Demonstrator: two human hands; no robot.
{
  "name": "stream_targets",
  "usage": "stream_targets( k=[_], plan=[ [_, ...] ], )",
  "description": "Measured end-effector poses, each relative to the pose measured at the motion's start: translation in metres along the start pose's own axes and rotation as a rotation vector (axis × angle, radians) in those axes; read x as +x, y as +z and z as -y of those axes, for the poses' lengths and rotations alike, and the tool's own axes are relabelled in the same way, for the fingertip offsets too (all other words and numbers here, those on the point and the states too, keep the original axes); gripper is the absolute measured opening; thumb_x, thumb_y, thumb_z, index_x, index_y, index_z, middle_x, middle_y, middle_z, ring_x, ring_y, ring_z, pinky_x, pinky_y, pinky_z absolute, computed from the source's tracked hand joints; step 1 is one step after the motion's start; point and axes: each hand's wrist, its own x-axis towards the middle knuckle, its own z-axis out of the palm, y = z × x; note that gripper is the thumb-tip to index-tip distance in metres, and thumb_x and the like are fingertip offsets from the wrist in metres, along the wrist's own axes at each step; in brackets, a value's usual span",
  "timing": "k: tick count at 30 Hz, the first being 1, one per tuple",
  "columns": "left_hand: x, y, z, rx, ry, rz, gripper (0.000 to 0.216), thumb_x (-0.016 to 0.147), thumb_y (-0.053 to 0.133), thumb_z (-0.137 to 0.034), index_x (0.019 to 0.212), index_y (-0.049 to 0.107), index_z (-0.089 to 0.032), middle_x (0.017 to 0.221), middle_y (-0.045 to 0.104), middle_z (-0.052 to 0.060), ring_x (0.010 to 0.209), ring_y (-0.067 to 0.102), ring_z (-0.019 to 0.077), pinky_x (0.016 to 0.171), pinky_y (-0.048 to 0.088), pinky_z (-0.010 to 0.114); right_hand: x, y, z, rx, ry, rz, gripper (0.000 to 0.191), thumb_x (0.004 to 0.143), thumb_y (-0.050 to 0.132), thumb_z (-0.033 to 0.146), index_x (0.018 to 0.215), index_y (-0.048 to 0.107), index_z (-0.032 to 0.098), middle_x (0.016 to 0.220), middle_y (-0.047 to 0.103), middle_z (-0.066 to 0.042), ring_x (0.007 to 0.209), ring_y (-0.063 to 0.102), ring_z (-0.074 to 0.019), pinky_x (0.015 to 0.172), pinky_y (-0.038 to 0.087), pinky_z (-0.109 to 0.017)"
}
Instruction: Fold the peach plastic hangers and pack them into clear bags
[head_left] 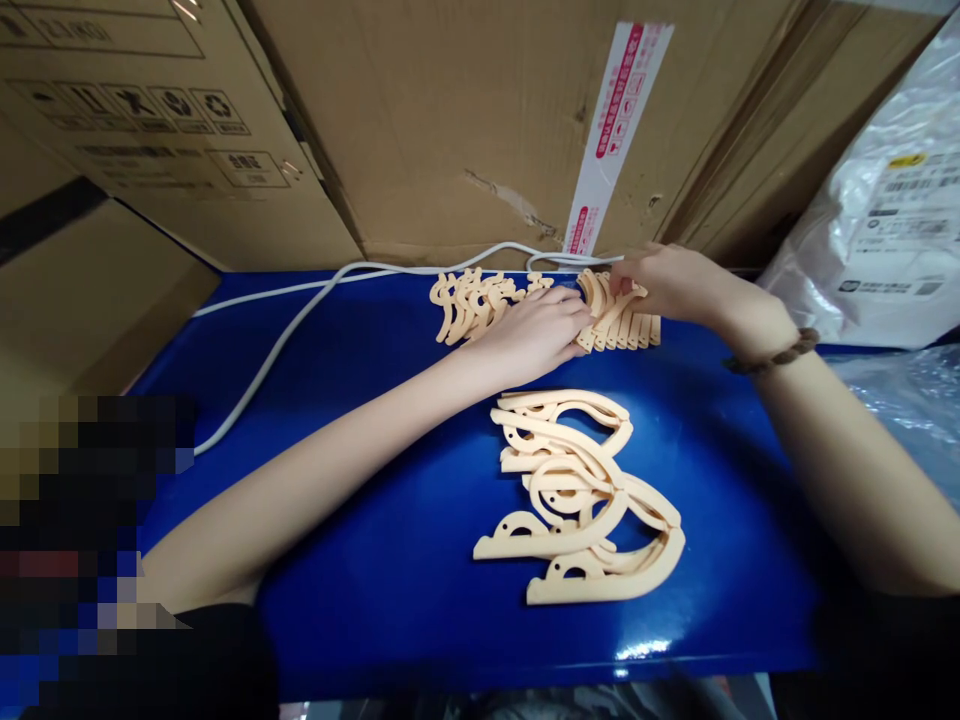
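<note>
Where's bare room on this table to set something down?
Free: blue table between white cable and left forearm; also right of the near pile. Crowded: the back, where left hand and right hand touch the row of pieces.

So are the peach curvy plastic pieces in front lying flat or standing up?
Lying flat: the peach curved plastic pieces rest on their broad sides, loosely overlapping, on the blue table.

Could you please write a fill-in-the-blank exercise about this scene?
The table is ___.
The bead bracelet is on the ___ wrist.
The left hand and right hand touch the row of pieces; the loose pile lies ___ that row and the person.
The cable is ___.
Answers: blue, right, between, white.
</note>
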Motion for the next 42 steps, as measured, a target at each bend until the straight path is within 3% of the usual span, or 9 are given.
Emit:
stream_targets(
  k=[5,14,19,24,32,34,37,42],
  plan=[
    [0.000,-0.001,-0.002,-0.016,-0.021,0.017,0.026,0.099,0.063,-0.024,0.120,0.069,-0.011,0.137,0.065,0.014,0.134,0.051,0.0279,0.114,0.038,0.040,-0.002,-0.006,0.004,0.002,-0.010,-0.010,0.028,0.077,0.055,0.020,0.096,0.075,0.023,0.090,0.072,-0.007,0.096,0.064,-0.0277,0.088,0.045,-0.041],
    [-0.001,0.002,-0.003,-0.019,-0.005,-0.012,0.034,0.101,0.058,-0.025,0.130,0.064,-0.010,0.137,0.065,0.014,0.134,0.052,0.0279,0.114,0.041,0.041,-0.006,-0.007,-0.002,-0.042,0.008,0.028,0.036,0.077,0.056,0.022,0.108,0.074,0.024,0.100,0.071,-0.007,0.091,0.065,-0.0234,0.077,0.046,-0.034],
    [-0.002,0.003,-0.004,-0.016,-0.008,-0.013,0.037,0.101,0.057,-0.027,0.133,0.063,-0.008,0.140,0.064,0.014,0.135,0.051,0.0278,0.116,0.041,0.042,-0.008,-0.008,0.002,-0.156,-0.010,-0.003,0.028,0.081,0.056,0.024,0.100,0.076,0.025,0.098,0.071,-0.008,0.096,0.064,-0.0255,0.083,0.046,-0.037],
    [-0.005,0.002,-0.006,-0.021,-0.021,-0.003,0.037,0.102,0.054,-0.025,0.136,0.062,-0.011,0.143,0.063,0.013,0.136,0.052,0.0264,0.116,0.042,0.041,-0.009,-0.007,0.000,-0.091,-0.002,0.018,0.027,0.085,0.055,0.022,0.102,0.075,0.025,0.101,0.072,-0.009,0.103,0.065,-0.0274,0.087,0.045,-0.040],
    [-0.007,-0.001,-0.003,-0.073,-0.015,0.030,0.047,0.104,0.054,-0.037,0.141,0.057,-0.009,0.154,0.053,0.014,0.152,0.033,0.0293,0.126,0.026,0.045,-0.012,-0.025,-0.005,0.091,-0.008,0.030,0.023,0.092,0.052,0.032,0.106,0.070,0.025,0.087,0.069,-0.004,0.081,0.064,-0.0213,0.081,0.041,-0.037],
    [-0.006,-0.002,-0.004,-0.123,-0.033,-0.045,0.048,0.104,0.052,-0.043,0.136,0.059,-0.008,0.147,0.058,0.016,0.148,0.039,0.0307,0.123,0.031,0.046,-0.015,-0.034,0.000,0.129,-0.017,0.031,0.023,0.093,0.051,0.034,0.107,0.068,0.024,0.089,0.069,-0.004,0.079,0.063,-0.0202,0.077,0.040,-0.034],
    [-0.005,-0.003,-0.009,-0.281,-0.077,-0.125,0.046,0.103,0.051,-0.053,0.115,0.067,-0.012,0.122,0.068,0.015,0.121,0.059,0.0294,0.105,0.046,0.043,-0.018,-0.042,0.012,0.152,-0.056,0.022,0.021,0.093,0.050,0.031,0.105,0.066,0.025,0.093,0.071,-0.005,0.082,0.063,-0.0201,0.076,0.040,-0.034],
    [-0.002,-0.004,-0.013,-0.624,-0.144,-0.210,0.043,0.102,0.051,-0.056,0.085,0.065,-0.019,0.095,0.071,0.006,0.099,0.064,0.0230,0.091,0.049,0.038,-0.018,-0.042,0.028,0.074,-0.125,-0.034,0.023,0.095,0.045,0.029,0.106,0.064,0.023,0.107,0.072,-0.008,0.101,0.065,-0.0258,0.088,0.039,-0.041]
  ],
)
